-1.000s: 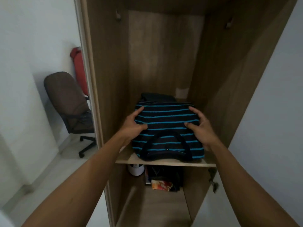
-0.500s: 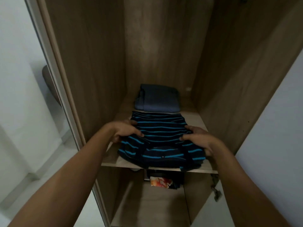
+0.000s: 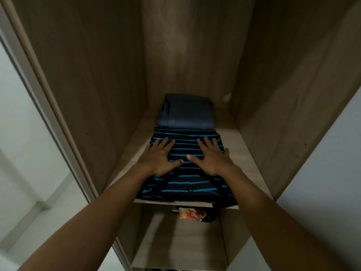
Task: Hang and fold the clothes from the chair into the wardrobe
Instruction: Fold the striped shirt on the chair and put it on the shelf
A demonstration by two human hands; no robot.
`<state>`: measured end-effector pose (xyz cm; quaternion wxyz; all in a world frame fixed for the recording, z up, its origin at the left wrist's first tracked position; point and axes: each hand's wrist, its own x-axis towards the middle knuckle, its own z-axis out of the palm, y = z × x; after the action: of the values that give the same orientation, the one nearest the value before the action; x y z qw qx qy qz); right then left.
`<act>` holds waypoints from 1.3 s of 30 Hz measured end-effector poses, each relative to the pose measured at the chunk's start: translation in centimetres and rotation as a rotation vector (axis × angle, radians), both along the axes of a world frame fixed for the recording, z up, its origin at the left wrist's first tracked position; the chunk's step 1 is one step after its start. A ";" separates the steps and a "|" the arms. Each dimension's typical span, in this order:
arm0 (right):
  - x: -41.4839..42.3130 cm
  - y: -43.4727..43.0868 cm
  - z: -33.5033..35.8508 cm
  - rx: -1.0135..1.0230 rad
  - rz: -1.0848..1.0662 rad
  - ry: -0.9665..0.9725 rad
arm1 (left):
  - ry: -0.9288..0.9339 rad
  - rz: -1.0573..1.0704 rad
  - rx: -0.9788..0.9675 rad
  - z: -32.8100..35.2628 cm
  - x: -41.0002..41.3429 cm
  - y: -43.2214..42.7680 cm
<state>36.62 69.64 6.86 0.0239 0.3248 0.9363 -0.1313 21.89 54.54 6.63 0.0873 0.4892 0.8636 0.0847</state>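
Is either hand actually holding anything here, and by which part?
Nothing is gripped. The left hand and right hand lie flat, fingers straight, on top of the folded striped shirt on the shelf.

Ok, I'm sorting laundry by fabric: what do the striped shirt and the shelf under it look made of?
Striped shirt: soft knit, likely cotton jersey; matte, and its front corner hangs limp past the edge. Shelf: probably laminated board; pale, matte wood-grain face with a thin, square-cut front edge.
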 end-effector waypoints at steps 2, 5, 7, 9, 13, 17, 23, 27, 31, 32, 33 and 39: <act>-0.8 0.8 0.1 0.012 -0.033 -0.006 | 0.017 0.021 0.007 0.1 -0.8 1.0; -1.7 1.5 0.2 0.034 -0.041 -0.010 | 0.028 0.058 0.001 0.1 -1.3 2.2; -1.9 1.7 0.3 0.025 -0.030 -0.018 | 0.021 0.063 -0.006 0.1 -1.4 2.4; -1.7 1.7 1.0 0.004 -0.019 -0.064 | 0.039 0.054 0.016 0.4 -1.1 1.9; 0.5 -0.2 1.8 0.033 -0.029 -0.156 | 0.120 -0.014 0.003 1.1 1.0 -0.5; 2.9 -3.5 -0.6 0.077 -0.033 0.002 | 0.054 -0.032 -0.060 0.1 3.0 -2.5; 3.1 -3.9 -0.8 0.082 -0.056 0.058 | 0.080 -0.024 -0.025 -0.2 3.1 -2.9; 3.3 -3.9 0.2 0.063 -0.045 0.007 | 0.009 -0.032 0.005 0.5 2.8 -3.6; 3.7 -5.2 1.5 0.064 -0.068 0.165 | -0.001 0.019 0.237 0.4 3.8 -6.0; 3.5 -5.9 1.8 0.080 -0.060 0.204 | 0.003 0.021 0.304 0.3 4.3 -6.9; 3.2 -7.0 1.9 0.103 -0.042 0.232 | -0.006 0.018 0.352 0.1 5.0 -8.0; 2.6 -16.9 1.6 0.171 0.071 0.393 | 0.021 -0.027 0.324 -0.6 9.8 -18.6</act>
<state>39.19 52.79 8.51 -0.1819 0.2604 0.9416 -0.1114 31.73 35.93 6.07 -0.0006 0.5094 0.8328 0.2166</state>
